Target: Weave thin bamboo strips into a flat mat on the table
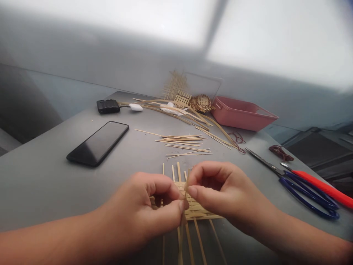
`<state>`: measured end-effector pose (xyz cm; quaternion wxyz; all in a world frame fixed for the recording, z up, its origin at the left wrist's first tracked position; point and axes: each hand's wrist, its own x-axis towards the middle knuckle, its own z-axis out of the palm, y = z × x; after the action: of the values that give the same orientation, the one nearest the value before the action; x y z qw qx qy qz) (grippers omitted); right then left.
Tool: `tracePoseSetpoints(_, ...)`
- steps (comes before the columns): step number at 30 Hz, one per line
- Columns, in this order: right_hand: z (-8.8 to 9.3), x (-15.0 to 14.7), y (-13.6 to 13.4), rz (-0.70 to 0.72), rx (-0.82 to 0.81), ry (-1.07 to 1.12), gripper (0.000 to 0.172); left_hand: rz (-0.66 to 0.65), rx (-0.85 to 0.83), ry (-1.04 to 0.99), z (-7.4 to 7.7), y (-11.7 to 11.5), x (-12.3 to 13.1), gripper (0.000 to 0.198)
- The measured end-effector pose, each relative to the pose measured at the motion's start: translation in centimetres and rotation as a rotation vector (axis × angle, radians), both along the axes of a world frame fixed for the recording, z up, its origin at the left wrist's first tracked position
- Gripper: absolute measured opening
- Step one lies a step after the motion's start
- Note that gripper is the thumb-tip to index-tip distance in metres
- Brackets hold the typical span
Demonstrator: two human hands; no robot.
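Between the thumb and fingers of my left hand (154,206) a thin bamboo strip (182,224) is pinched. My right hand (217,187) also pinches this strip, a little higher up, with thumb and forefinger. The strip stands nearly upright, its lower end reaching toward me. Under and behind both hands lies a flat woven bamboo mat (197,211) on the table, with loose strip ends sticking out at its far and near sides. My hands cover much of its left and right parts.
Several thin bamboo sticks (182,139) lie beyond the mat. Blue-handled scissors (306,195) and a red-handled tool (325,187) rest at right. A phone (99,143) lies at left. A pink basket (242,114), woven pieces (202,103) and a black box (108,106) stand at the back.
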<state>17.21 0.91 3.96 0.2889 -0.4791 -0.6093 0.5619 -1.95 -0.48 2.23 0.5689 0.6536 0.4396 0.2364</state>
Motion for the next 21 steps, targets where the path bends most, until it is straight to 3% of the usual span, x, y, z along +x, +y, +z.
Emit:
tracePoseSetpoints(7, -0.1, 0.9, 1.0, -0.060, 0.054, 0.052, 0.009, -0.021, -0.051, -0.028, 0.1, 0.0, 0.2, 0.018)
tracePoseSetpoints(21, -0.4, 0.8, 0.9, -0.088, -0.048, 0.230, 0.017, 0.040, -0.022, -0.042, -0.2, 0.3, 0.1, 0.026)
